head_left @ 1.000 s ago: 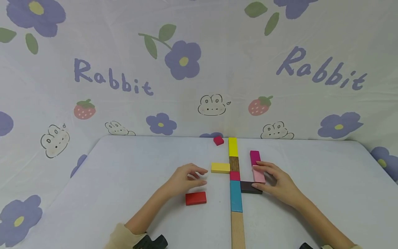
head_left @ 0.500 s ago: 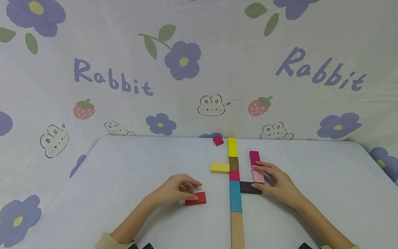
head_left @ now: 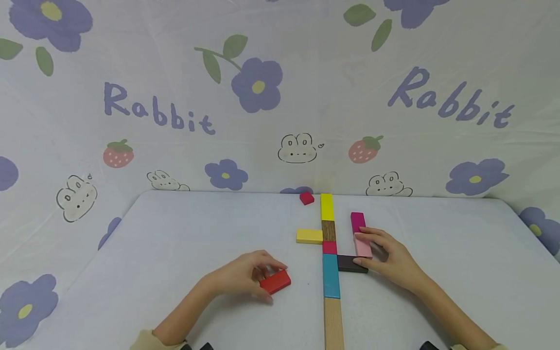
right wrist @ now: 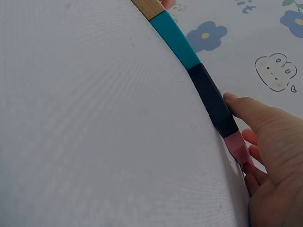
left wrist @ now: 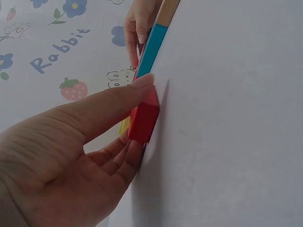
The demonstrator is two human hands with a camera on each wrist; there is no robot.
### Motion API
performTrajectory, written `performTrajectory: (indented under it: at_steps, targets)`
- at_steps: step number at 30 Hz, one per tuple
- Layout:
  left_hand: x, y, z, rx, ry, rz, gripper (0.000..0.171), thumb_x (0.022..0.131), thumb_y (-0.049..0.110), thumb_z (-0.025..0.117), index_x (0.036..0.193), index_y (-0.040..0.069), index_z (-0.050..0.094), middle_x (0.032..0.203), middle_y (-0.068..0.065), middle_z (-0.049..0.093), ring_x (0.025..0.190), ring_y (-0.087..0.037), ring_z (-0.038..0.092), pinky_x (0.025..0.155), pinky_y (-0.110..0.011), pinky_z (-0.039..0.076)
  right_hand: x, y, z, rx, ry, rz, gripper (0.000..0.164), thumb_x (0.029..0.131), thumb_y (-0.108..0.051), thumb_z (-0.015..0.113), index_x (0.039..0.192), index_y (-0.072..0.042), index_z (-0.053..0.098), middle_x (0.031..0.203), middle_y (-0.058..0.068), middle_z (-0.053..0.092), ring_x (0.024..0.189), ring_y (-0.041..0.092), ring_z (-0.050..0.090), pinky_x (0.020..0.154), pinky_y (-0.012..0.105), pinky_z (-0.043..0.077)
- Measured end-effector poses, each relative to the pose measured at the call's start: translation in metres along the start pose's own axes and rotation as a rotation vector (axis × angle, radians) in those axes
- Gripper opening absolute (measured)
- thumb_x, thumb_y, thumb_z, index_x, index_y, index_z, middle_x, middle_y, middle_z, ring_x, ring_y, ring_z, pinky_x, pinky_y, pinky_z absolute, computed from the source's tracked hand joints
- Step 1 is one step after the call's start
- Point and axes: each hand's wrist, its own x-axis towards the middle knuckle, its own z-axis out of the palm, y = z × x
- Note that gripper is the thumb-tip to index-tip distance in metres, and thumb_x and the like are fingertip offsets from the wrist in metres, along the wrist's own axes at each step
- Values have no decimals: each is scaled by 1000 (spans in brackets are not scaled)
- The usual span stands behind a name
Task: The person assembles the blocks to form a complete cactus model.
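Observation:
My left hand (head_left: 239, 274) pinches a red block (head_left: 276, 282) between thumb and fingers; in the left wrist view the same red block (left wrist: 144, 120) sits tilted in the grip. On the right, my right hand (head_left: 393, 257) spans a pink block (head_left: 363, 246), fingertips at its far end and thumb by its near end, over the black block (head_left: 350, 263). A magenta block (head_left: 358, 221) continues beyond the pink one. The black block extends sideways from a row holding a blue block (head_left: 331, 276). In the right wrist view my thumb lies against the black block (right wrist: 213, 99).
The row also has a light wood block (head_left: 334, 323), a crimson block (head_left: 329, 248), a brown block (head_left: 328, 231) and a bright yellow block (head_left: 326, 207). A pale yellow block (head_left: 309, 236) projects left from it. A small red block (head_left: 306, 198) lies near the table's (head_left: 197, 218) back edge.
My left hand has come down and toward me onto the red block and now grips it, turning it slightly. The right hand stays in the same place.

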Motion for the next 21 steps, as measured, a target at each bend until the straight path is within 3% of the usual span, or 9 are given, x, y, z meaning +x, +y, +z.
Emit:
performTrajectory:
  at_steps: [7, 14, 21]
  targets:
    - [-1, 1, -5, -7, -73, 2, 64, 84, 5, 87, 144, 13, 64, 124, -4, 60, 108, -17, 57, 87, -22, 54, 0, 0, 0, 5, 0, -3, 58, 88, -21, 87, 139, -3, 67, 151, 21, 55, 146, 48, 43, 117, 68, 36]
    - [1, -1, -4, 17, -53, 19, 60, 84, 8, 88, 140, 12, 66, 120, -2, 61, 104, -16, 58, 86, -22, 53, 0, -1, 0, 8, 3, 3, 58, 88, -21, 87, 139, -3, 67, 152, 21, 54, 146, 49, 42, 117, 70, 35]
    - [4, 3, 0, 46, -11, -7, 60, 82, 11, 91, 137, 14, 66, 118, 1, 63, 105, -17, 60, 88, -24, 56, 0, -1, 0, 2, 3, 8, 58, 88, -20, 87, 139, -2, 67, 151, 23, 54, 146, 50, 42, 116, 69, 36]
